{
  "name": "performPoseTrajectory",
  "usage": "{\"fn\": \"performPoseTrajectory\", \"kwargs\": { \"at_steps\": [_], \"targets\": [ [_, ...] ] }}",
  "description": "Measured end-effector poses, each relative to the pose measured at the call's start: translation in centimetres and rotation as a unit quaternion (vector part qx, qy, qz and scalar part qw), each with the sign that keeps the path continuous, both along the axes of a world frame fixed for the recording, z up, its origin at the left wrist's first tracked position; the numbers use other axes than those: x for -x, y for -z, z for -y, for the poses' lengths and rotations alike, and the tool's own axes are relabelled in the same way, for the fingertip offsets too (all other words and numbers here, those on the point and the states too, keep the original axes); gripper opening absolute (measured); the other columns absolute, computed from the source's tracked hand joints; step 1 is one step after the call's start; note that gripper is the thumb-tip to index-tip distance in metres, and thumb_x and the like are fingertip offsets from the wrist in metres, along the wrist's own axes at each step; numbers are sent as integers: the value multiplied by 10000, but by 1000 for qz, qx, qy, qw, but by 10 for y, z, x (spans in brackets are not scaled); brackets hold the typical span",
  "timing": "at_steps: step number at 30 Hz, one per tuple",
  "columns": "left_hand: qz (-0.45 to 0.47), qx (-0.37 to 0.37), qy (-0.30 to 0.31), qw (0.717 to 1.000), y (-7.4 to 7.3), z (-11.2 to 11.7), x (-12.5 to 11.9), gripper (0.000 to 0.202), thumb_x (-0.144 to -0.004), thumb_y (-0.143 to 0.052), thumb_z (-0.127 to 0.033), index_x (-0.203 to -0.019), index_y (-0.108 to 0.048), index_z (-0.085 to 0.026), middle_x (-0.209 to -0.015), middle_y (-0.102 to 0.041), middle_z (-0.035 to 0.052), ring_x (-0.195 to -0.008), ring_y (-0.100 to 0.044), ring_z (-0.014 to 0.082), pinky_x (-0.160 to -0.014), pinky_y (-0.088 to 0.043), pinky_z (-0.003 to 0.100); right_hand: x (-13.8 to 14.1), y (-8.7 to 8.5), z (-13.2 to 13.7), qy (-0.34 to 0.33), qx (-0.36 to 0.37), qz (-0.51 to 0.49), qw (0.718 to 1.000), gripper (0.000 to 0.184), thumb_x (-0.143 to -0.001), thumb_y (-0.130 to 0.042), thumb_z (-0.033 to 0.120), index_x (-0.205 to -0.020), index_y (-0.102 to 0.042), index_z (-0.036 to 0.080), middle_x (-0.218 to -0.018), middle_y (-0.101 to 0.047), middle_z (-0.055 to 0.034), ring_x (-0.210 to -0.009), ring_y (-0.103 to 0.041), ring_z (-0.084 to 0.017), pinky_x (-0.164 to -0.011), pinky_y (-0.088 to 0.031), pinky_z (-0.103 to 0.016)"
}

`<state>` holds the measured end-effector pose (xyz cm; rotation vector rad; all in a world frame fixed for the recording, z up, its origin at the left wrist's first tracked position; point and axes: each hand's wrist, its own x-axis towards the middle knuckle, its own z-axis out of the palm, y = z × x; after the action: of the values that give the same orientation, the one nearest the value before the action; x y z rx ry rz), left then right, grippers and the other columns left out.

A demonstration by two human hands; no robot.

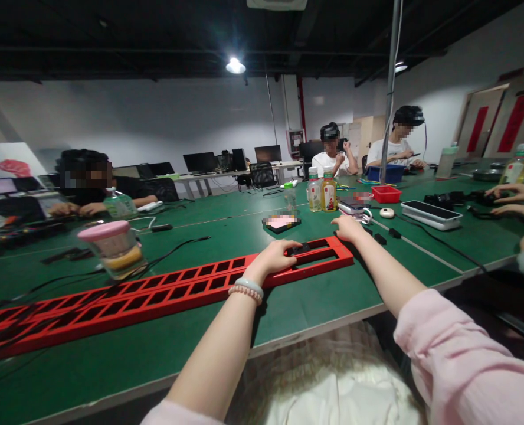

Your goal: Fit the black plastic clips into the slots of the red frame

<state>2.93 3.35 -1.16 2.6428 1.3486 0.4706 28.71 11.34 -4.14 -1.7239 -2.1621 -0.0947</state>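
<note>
Red frame [156,307]: long, slotted in two rows, lying flat on the green table [315,298] near its front edge, its left end running out of view.
Black piece [305,246]: in the red frame near its right end, partly hidden by fingers.
Left hand [273,260]: over the red frame's right part, fingers bent onto the black piece; whether they pinch it cannot be told.
Right hand [349,228]: at the red frame's right end, fingers reaching leftward; whether it grips anything cannot be told.
Black cable [173,250]: behind the red frame's left half, with more dark cord crossing the slots farther left, in the way there.
Pink-lidded cup [115,251]: just behind the red frame's left half, crowding that side.
Dark tray [281,222]: behind the red frame, near the left hand.
Small black blocks [379,238]: right of the red frame, beyond the right hand.
Two bottles [321,192]: farther behind the red frame's right end.
Red basket [386,195]: behind and right of the red frame.
</note>
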Motion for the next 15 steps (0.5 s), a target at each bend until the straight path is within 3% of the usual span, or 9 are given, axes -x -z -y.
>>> {"fn": "performPoseTrajectory", "kwargs": {
  "at_steps": [4, 15],
  "targets": [
    [0, 5, -3, 1000, 0, 1, 0, 469, -672, -518, -199, -1139, -567, -211, -1077, -623, 22, -955, -570, 187, -830, -428, 233, -1, 8, -4, 27, 36, 24, 999, 415, -706, -522, 118, -1107, -606, 182, -1133, -545, -156, -1048, -507, -283, -843, -421, -373],
    [-1, 4, -5, 1000, 0, 0, 0, 470, -665, -525, -199, -1131, -571, -219, -1081, -622, 21, -969, -566, 190, -850, -420, 239, 6, 8, -12, 34, 66, 87, 993, 322, -709, -479, 64, -980, -648, 26, -1021, -614, -228, -1017, -551, -281, -896, -392, -345]
  ]
}}
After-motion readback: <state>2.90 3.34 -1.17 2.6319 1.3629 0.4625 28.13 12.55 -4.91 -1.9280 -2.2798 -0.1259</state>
